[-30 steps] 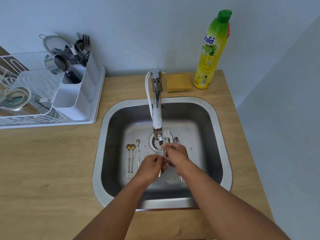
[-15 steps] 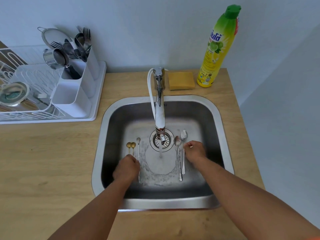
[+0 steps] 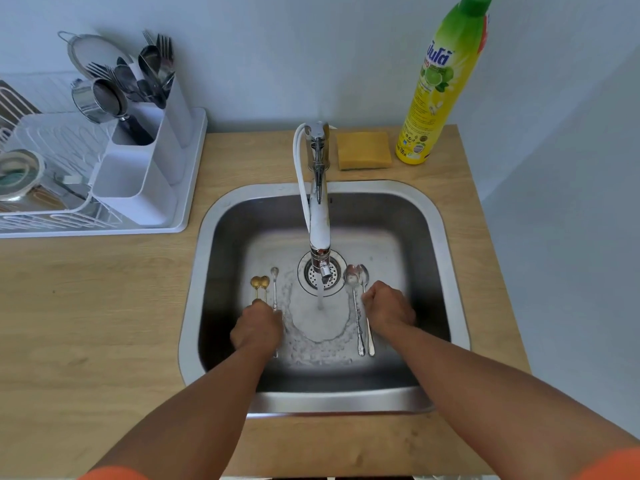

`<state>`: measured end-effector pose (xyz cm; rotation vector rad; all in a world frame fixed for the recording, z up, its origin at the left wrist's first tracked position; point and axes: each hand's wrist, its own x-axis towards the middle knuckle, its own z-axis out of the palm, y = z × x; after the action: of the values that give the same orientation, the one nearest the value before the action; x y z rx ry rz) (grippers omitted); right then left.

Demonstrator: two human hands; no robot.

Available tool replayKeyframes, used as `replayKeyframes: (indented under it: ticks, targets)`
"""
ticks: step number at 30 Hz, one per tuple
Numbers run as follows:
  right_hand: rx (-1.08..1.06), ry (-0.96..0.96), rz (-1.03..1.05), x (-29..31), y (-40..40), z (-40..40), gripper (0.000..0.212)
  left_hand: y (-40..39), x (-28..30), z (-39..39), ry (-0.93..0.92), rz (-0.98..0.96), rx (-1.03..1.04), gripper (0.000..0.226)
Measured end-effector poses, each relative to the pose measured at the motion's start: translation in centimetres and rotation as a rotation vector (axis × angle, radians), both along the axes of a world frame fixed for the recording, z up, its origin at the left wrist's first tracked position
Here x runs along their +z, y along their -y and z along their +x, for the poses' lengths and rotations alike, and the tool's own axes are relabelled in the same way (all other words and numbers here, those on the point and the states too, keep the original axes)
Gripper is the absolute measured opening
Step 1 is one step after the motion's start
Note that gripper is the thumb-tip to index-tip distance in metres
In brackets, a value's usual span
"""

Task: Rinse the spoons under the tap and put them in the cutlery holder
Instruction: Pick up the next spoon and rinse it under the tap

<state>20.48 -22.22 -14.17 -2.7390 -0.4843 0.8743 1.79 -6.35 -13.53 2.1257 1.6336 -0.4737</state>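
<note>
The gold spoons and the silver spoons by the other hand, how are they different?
The gold spoons are yellow with small round bowls; the silver spoons are grey with bigger oval bowls. Gold lie left of the water, silver right. Both pairs lie flat in the sink.

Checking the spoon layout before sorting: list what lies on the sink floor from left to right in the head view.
gold spoons → thin silver spoon → left hand over their handles → water stream → two silver spoons → right hand.
</note>
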Motion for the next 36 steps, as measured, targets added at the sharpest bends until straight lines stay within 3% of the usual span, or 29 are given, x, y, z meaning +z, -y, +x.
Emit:
replayKeyframes:
  ticks: [12,18,22,26,32,36]
  targets:
    - [0.036,0.039,-0.093,-0.2,-0.4,-0.3,0.026,0.3,-0.4,0.6,-0.021,-0.014,0.047,0.026]
    - [0.213,0.201,0.042,0.7,0.1,-1.5,0.029,0.9,-0.6,0.9,-0.046,-0.054,-0.004,0.021]
    - [0.301,0.163,-0.057,0.7,-0.7,-2.3,0.027,1.2,-0.3,1.1,-0.059,-0.048,-0.058,0.015]
    - [0.257,0.113,-0.106,0.4,-1.1,-2.7,0.02,1.5,-0.1,1.3,-0.026,-0.061,-0.101,0.016]
    - [0.192,0.103,-0.076,0.6,-1.2,-2.9,0.022,2.2,0.4,1.6,0.221,-0.179,0.05,0.017]
    - [0.167,0.128,0.064,1.5,-1.8,-3.4,0.038,3.2,1.0,2.0,0.587,-0.56,0.341,0.028]
